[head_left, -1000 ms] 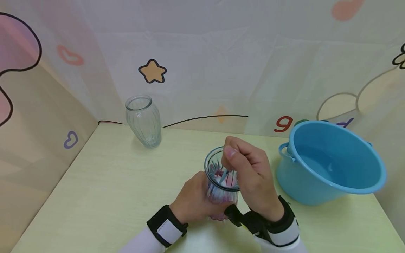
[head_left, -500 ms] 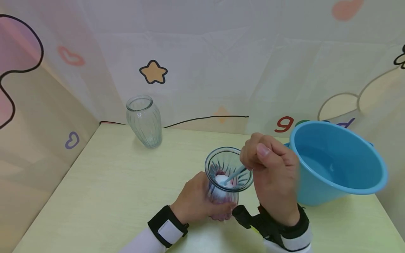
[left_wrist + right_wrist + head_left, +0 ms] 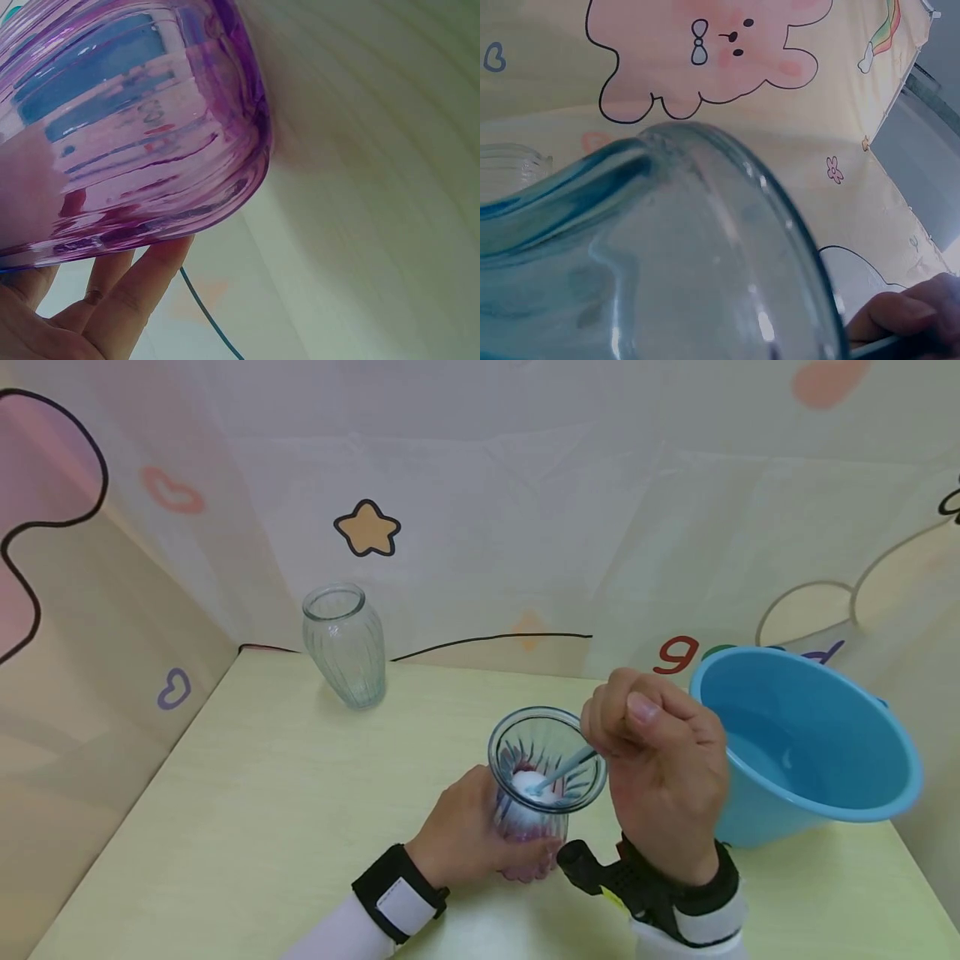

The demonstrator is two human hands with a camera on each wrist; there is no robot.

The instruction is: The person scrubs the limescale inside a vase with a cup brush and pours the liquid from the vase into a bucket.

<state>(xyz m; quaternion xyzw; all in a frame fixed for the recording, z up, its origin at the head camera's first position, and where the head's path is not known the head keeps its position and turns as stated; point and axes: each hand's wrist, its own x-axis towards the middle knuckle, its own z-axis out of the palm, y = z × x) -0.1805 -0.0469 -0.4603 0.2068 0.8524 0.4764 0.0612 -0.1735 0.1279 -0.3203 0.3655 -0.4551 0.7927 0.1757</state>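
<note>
A ribbed glass vase (image 3: 517, 818), bluish at its wide rim and pink-purple toward the base, is in my left hand (image 3: 468, 835). That hand grips it round the lower body; the left wrist view shows fingers (image 3: 142, 292) against the purple glass vase (image 3: 150, 112). My right hand (image 3: 663, 760) is a fist beside the rim, holding a bottle brush by its light-blue handle (image 3: 570, 764). The handle slants down into the vase, to a white rounded head (image 3: 527, 785) inside. In the right wrist view, the vase (image 3: 705, 247) covers much of the picture, with right-hand fingers (image 3: 907, 311) at the corner.
A clear ribbed glass jar (image 3: 348, 652) stands at the back left of the pale wooden table (image 3: 300, 810). A blue bucket (image 3: 810, 743) is at the right, partly behind my right hand. A printed cloth backdrop (image 3: 480, 527) rises behind the table.
My right hand has moved to the right from over the vase's mouth to beside its rim. The brush handle now leans right, and the white head shows more. My left hand stays in place.
</note>
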